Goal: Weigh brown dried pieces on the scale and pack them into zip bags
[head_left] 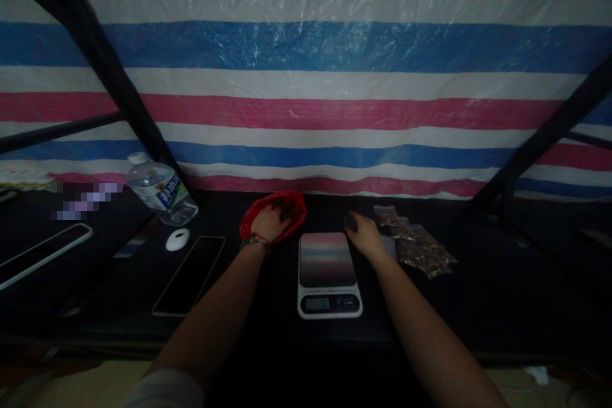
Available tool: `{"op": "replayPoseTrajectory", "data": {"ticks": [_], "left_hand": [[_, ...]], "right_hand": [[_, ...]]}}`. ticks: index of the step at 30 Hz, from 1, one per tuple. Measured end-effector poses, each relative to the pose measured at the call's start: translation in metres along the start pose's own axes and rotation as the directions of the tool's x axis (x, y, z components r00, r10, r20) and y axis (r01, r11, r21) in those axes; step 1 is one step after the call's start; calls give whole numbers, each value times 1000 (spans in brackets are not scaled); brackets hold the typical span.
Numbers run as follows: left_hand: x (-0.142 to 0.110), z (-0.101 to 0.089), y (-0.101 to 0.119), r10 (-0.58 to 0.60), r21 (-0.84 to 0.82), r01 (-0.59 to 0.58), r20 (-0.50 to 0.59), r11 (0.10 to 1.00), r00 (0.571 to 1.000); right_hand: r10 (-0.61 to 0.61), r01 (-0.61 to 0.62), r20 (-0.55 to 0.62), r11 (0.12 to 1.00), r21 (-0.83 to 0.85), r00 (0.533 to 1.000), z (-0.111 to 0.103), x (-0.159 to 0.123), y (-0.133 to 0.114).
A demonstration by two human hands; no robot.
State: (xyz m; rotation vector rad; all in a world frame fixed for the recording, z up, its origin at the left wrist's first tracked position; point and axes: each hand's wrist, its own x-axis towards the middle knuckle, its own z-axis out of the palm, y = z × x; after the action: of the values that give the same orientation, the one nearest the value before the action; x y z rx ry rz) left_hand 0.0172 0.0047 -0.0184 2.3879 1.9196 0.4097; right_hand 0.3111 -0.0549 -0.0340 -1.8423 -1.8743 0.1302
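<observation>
My left hand (270, 223), with a beaded bracelet at the wrist, reaches into an open red plastic bag (246, 220). Dark brown loose pieces (289, 210) lie inside. Its thumb and fingers look apart, though the fingertips are partly hidden among the pieces. Beyond the scale's right back corner, my right hand (364, 234) has its fingers closed around a small dark round object (350, 222) that I cannot identify. Between my arms sits a white kitchen scale (328, 261) with a bare metal plate; its display is too dim to read. Several clear zip bags (421, 252) of brown bits lie right of this hand.
On the left are a clear plastic bottle (162, 191), a white computer mouse (178, 240), a dark phone (191, 276) and a white-edged device (45, 255). Black metal bars (109, 83) slant on both sides. A striped plastic sheet (335, 44) hangs behind the black table (516, 293).
</observation>
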Motion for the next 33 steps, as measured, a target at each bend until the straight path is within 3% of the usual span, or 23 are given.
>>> {"op": "replayPoseTrajectory", "data": {"ticks": [6,15,23,27,30,33], "left_hand": [[0,-4,1,-6,-6,7,14,1000,1000],[1,-7,-3,-76,-123,61,-121,991,990],[3,-11,-1,-83,-220,45,-167,975,982],[3,-13,-1,-106,-295,38,-219,955,970],[2,-14,-2,-146,-403,34,-252,914,957],[-2,-17,-1,-257,-624,9,-308,781,916]], "right_hand": [[18,-18,12,999,33,1000,0,2,3],[-36,45,-87,994,102,996,-1,1,-1],[-64,107,-178,965,241,982,-5,-2,-11],[-43,136,-223,899,417,974,-3,-4,-20],[-12,119,-182,800,588,983,-4,-7,-37],[-54,96,-82,712,696,995,-10,-8,-66]]}}
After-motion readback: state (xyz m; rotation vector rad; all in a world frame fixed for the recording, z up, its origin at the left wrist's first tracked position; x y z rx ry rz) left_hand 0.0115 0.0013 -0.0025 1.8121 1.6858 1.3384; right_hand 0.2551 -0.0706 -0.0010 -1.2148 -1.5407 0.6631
